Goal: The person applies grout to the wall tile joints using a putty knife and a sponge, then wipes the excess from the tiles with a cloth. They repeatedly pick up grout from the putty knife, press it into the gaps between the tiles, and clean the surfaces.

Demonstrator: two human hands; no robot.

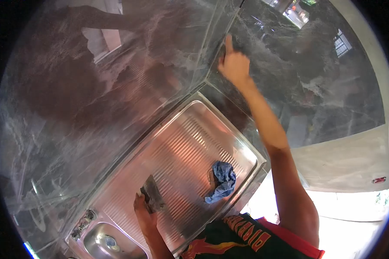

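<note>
My right hand (236,64) reaches up to the corner where two dark marbled wall tiles meet. Its index finger is stretched out with the tip at the corner joint, the other fingers are curled, and nothing shows in it. Low over the ribbed steel drainboard (181,134), my left hand (145,213) grips a flat, dark grey piece (152,194) with a smeared surface and a pointed upper end; its exact kind I cannot tell. A crumpled blue cloth (222,181) lies on the drainboard to the right of that piece.
The sink bowl (93,241) at lower left has a whitish item (111,242) in it, with tap fittings (83,224) beside its rim. Glossy dark tiles (307,82) cover both walls. Below the right tiles is a pale wall (341,159) carrying a small red item (379,180).
</note>
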